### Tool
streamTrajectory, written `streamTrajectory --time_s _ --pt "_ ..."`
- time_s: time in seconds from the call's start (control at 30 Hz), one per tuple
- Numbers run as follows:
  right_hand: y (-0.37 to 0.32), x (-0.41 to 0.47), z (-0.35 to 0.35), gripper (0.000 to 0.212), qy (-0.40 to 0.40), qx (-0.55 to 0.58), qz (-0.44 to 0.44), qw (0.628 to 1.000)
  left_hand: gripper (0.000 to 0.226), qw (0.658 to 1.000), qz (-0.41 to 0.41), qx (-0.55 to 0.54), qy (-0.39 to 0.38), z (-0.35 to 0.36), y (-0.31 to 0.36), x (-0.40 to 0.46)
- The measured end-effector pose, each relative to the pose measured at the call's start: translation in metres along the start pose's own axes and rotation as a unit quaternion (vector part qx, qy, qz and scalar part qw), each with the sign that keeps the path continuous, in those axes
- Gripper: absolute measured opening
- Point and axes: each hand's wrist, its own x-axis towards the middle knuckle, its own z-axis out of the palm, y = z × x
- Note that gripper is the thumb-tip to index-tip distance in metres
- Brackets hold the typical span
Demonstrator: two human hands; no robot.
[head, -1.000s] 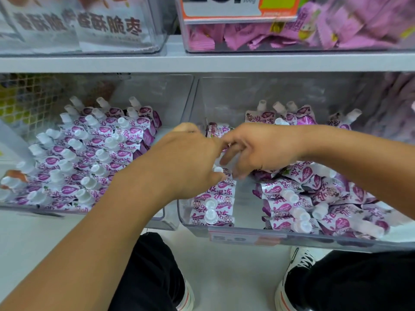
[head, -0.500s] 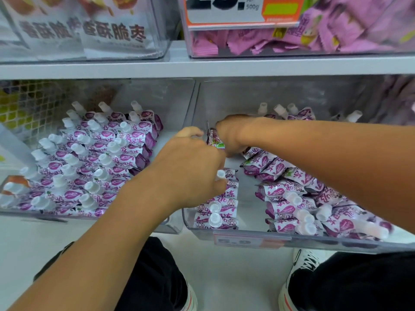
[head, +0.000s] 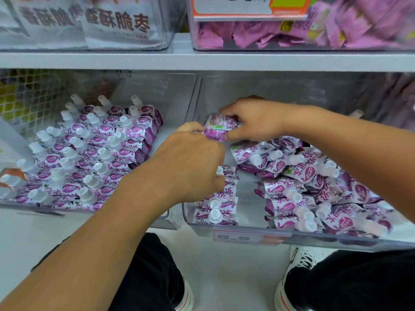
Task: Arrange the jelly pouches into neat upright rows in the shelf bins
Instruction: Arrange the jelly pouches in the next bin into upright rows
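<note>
Purple and white jelly pouches with white caps fill two clear shelf bins. The left bin (head: pixel 175 218) holds tidy upright rows (head: pixel 94 158). In the right bin (head: pixel 247 237) a short upright row (head: pixel 219 205) stands along the left wall, and a loose heap of pouches (head: pixel 314 189) lies on the right. My right hand (head: pixel 256 122) grips one pouch (head: pixel 219 130) above the back of that row. My left hand (head: pixel 193 162) pinches the same pouch's left edge and covers the middle of the row.
The shelf board (head: pixel 202 60) above carries a bin of white snack bags (head: pixel 89 23) and a bin of pink packets (head: pixel 292 30) with an orange price tag. My knees and white sneakers (head: pixel 296 265) sit on the pale floor below.
My right hand has moved back into the right bin and now grips a pouch there. My left hand has come up to pinch its edge.
</note>
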Motion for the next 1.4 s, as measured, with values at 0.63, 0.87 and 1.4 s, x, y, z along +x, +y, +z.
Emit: streamTrajectory --time_s 0.63,0.87,1.4 --pt "-0.024 -0.002 0.009 0.041 -0.107 -0.043 0.013 0.993 0.049 0.998 -0.033 -0.046 -0.021 -0.001 0.0 0.002" --pt "-0.026 -0.011 0.002 0.023 -0.237 -0.097 0.033 0.966 0.043 0.997 -0.053 -0.052 -0.003 -0.003 -0.015 0.032" --pt "-0.001 -0.017 -0.011 0.063 -0.183 -0.068 0.071 0.978 0.038 0.998 -0.015 0.024 -0.051 0.003 -0.013 0.042"
